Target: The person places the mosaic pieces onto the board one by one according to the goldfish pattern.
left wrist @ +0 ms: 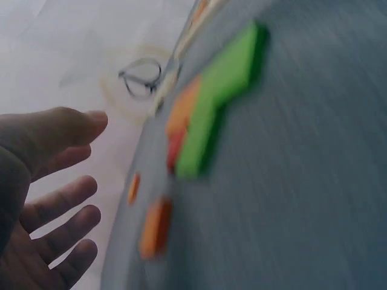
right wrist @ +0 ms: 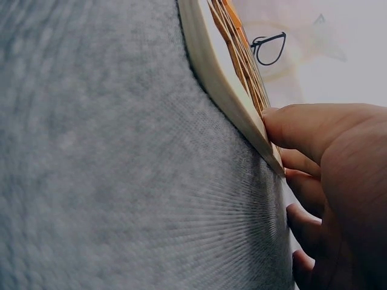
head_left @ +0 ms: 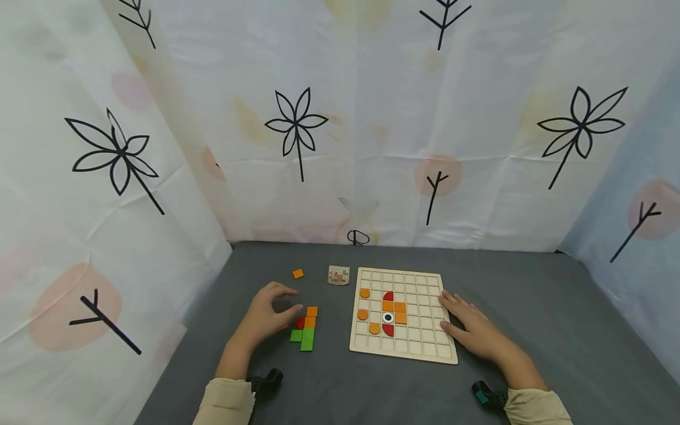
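Note:
My left hand (head_left: 267,313) hovers at the left of a group of loose pieces, thumb and fingers apart with nothing between them. That group has a green rectangle (head_left: 307,339), a green square (head_left: 296,335), orange squares (head_left: 311,311) and a red piece (head_left: 300,323) partly behind the thumb. On the right, my right hand (head_left: 473,327) rests its fingertips and thumb on the right edge of a wooden grid board (head_left: 425,342). The board bears orange discs (head_left: 363,314), red quarter-rounds (head_left: 388,330), orange blocks (head_left: 400,313) and a black-and-white eye piece (head_left: 388,317).
A small pattern card (head_left: 338,275) lies left of the board's far corner. Farther left is a loose orange square (head_left: 298,273). Blurred orange pieces (left wrist: 156,228) show near the left hand in its wrist view. Printed cloth (head_left: 372,130) walls in the grey table (head_left: 340,383).

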A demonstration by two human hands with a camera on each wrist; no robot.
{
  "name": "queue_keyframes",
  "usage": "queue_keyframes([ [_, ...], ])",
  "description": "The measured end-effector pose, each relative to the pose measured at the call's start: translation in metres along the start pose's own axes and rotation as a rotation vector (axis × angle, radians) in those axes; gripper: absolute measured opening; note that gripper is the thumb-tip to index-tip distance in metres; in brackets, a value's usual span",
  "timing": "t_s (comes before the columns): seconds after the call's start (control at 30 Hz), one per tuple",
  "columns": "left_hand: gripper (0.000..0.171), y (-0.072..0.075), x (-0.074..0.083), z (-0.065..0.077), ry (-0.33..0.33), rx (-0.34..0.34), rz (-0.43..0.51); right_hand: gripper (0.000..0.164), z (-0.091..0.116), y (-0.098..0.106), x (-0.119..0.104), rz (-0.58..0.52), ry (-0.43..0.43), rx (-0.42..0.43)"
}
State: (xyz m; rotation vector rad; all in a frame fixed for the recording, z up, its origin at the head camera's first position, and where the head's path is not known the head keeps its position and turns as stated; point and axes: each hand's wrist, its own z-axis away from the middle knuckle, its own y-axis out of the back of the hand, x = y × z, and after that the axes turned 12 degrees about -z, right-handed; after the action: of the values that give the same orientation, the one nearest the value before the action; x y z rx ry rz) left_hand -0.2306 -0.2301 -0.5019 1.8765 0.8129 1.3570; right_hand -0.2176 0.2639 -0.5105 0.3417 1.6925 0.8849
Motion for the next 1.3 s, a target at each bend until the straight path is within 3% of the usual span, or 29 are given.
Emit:
queue_keyframes([
  [0.17,0.037,0.006,-0.025,0.023,0.033,0.015,-0.027,0.069,0.0,0.0,-0.001,-0.001,-0.011,-0.001],
  [0.3,0.038,0.008,-0.036,0.034,0.074,0.001,-0.033,0.068,0.001,0.001,-0.002,0.007,-0.009,-0.003],
  [0.57,0.033,0.01,-0.039,0.038,0.159,-0.073,-0.052,0.069,0.001,-0.001,-0.001,-0.005,-0.021,-0.01],
  [0.8,0.02,0.007,-0.039,0.035,0.155,-0.061,-0.076,0.068,0.001,0.0,-0.002,-0.006,-0.014,-0.011],
  [1.07,0.02,0.004,-0.019,0.021,0.043,-0.039,-0.019,0.068,0.0,0.003,-0.001,0.01,-0.009,-0.01],
  [1.3,0.019,-0.01,0.03,-0.005,-0.049,-0.084,0.051,0.068,0.001,0.001,-0.003,0.012,-0.019,-0.011],
])
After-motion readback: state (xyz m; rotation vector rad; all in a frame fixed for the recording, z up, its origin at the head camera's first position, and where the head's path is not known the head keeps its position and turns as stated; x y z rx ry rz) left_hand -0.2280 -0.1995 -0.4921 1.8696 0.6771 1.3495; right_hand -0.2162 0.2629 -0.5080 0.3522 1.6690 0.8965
